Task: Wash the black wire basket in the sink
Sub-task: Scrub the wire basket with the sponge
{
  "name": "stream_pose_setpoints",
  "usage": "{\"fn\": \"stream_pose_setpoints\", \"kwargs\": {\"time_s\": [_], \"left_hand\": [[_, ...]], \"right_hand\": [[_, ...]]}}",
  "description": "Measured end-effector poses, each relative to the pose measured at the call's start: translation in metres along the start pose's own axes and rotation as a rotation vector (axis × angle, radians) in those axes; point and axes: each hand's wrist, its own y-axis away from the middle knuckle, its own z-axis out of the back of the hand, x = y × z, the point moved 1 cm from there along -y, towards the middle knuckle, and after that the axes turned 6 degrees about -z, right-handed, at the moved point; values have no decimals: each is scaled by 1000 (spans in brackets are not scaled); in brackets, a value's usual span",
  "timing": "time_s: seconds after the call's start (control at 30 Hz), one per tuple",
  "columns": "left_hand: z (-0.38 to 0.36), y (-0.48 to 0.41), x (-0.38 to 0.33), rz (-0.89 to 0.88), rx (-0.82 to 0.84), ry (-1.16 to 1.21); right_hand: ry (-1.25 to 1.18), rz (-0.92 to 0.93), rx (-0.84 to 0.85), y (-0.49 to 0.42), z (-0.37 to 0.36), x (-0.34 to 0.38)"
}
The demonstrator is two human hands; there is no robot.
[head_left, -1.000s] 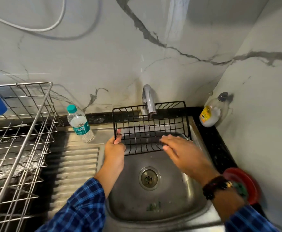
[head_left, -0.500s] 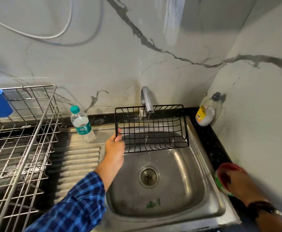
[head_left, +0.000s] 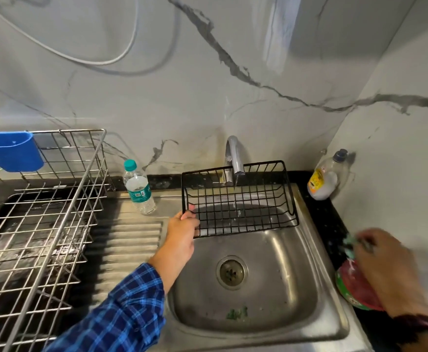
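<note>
At far left a blue cup hangs on the rim of the steel dish rack, and a water bottle stands upright just right of the rack, at the back of the ribbed drainboard; none of these has moved.

The left hand, in a blue checked sleeve, grips the near left corner of the black wire basket, fingers curled round the wire as they were half a second ago. The basket is held tilted above the back of the sink, open side toward the camera, its upper rim just under the tap. A thin trickle falls from the spout through the mesh. It sits where it did before.

A soap bottle leans in the corner on the black tabletop.

The change is at the right. A second ago the right hand lay on the basket; half a second ago it was low in the corner of the view, over the red and green tub. Now it is higher and nearer the sink, above the tub. It is blurred with motion. A pale green scrap shows at its fingertips, but the blur hides whether they pinch it.
</note>
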Motion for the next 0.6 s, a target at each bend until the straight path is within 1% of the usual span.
{"fn": "stream_pose_setpoints", "kwargs": {"time_s": [0.03, 0.07, 0.1, 0.2, 0.3, 0.4, 0.5, 0.6], "left_hand": [[-1, 1, 2, 9, 0, -7], [-2, 3, 4, 15, 3, -9], [-5, 6, 6, 21, 0, -24], [-18, 20, 13, 10, 8, -90], [-28, 36, 21, -7, 58, -144], [-28, 49, 23, -54, 128, -138], [-24, 61, 26, -96, 140, -130], [-20, 68, 35, -67, 99, -92]], "right_hand": [[-104, 66, -43, 8, 3, 28], [-200, 171, -59, 12, -2, 56], [-223, 255, -38, 15, -10, 82], [-81, 380, 117, 0, -75, 130], [8, 310, 172, -13, -126, 150], [68, 241, 124, -13, -147, 153], [94, 269, 77, -3, -148, 156], [38, 322, 152, 24, -153, 154]]}}
